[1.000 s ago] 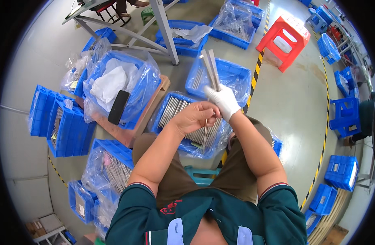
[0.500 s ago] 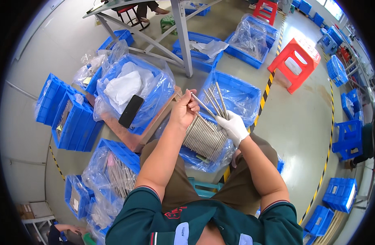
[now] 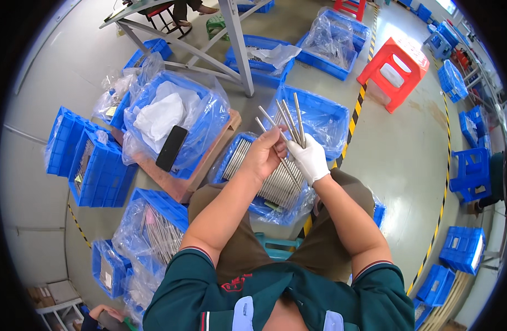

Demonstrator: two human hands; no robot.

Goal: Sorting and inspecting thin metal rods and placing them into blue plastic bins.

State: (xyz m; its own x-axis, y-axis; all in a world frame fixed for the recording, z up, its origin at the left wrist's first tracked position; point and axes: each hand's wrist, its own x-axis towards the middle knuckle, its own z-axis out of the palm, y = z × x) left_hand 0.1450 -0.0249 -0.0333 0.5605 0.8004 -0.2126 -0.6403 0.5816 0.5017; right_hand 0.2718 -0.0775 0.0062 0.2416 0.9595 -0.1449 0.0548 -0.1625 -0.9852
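Near the centre of the frame, the bare left hand (image 3: 266, 153) pinches what looks like one silvery rod (image 3: 291, 174), its long axis sloping from upper left to lower right, over the rows of rods (image 3: 239, 157) in the lower blue box (image 3: 257, 206). Just to its right, the white-gloved right hand (image 3: 308, 160) is closed round a fanned bundle of rods (image 3: 299, 117) whose tips point toward the top of the frame; this hand is nearer the upper blue box (image 3: 336, 118). Fingers hide the bundle's lower ends; its count, and whether the hands touch, I cannot tell.
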